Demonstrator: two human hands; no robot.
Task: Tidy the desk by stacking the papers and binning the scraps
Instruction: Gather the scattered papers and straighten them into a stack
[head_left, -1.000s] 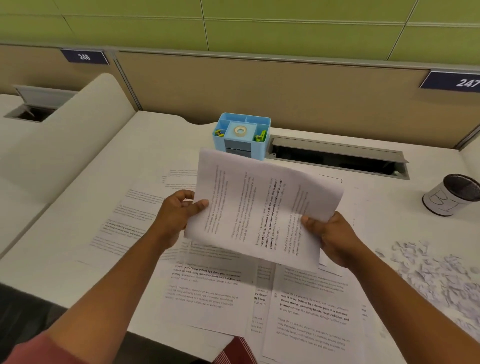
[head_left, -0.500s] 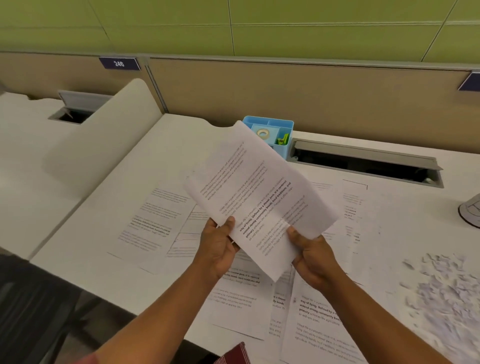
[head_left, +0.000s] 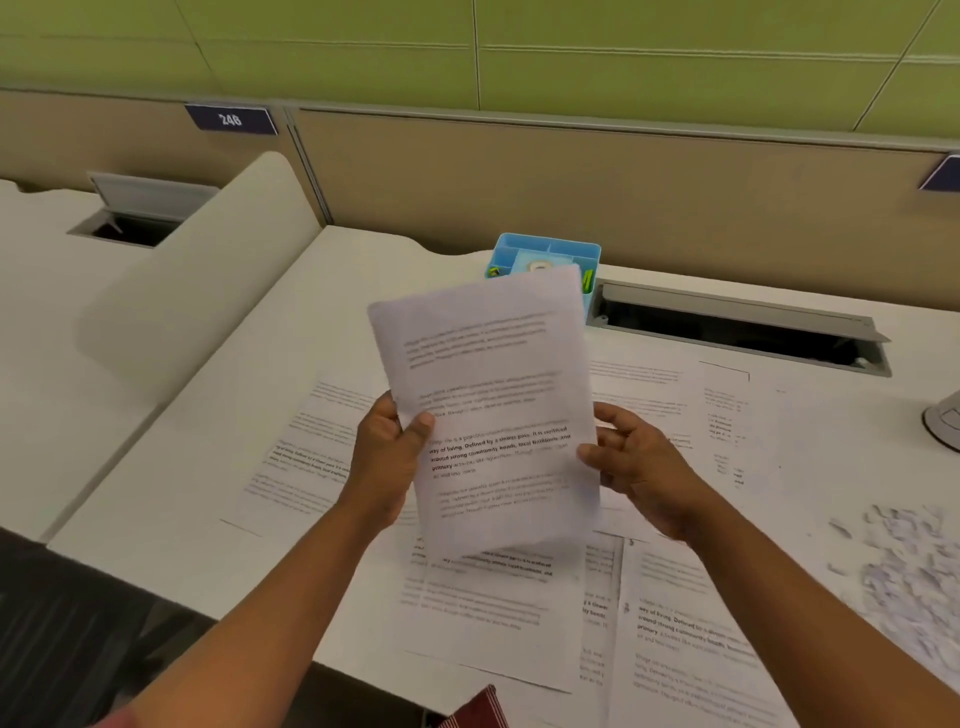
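Observation:
I hold a small stack of printed sheets (head_left: 493, 395) upright above the white desk (head_left: 208, 467). My left hand (head_left: 389, 457) grips its left edge with the thumb on the front. My right hand (head_left: 639, 467) is at the right edge, thumb touching the front, fingers spread behind. Several more printed sheets lie loose on the desk: one at the left (head_left: 306, 457), some under the held stack (head_left: 483, 613), one at the front right (head_left: 691, 649), others at the back right (head_left: 670, 395). A heap of white paper scraps (head_left: 904, 566) lies at the right edge.
A blue desk organiser (head_left: 545, 254) stands at the back, partly hidden by the held sheets. Beside it is an open cable slot (head_left: 737, 332). A curved white divider (head_left: 197, 275) bounds the desk on the left. A cup's edge (head_left: 943, 421) shows far right.
The held sheets have turned from lying sideways to upright, portrait way. My hands shifted to its two side edges, and the view swung left, leaving the cup nearly out of frame.

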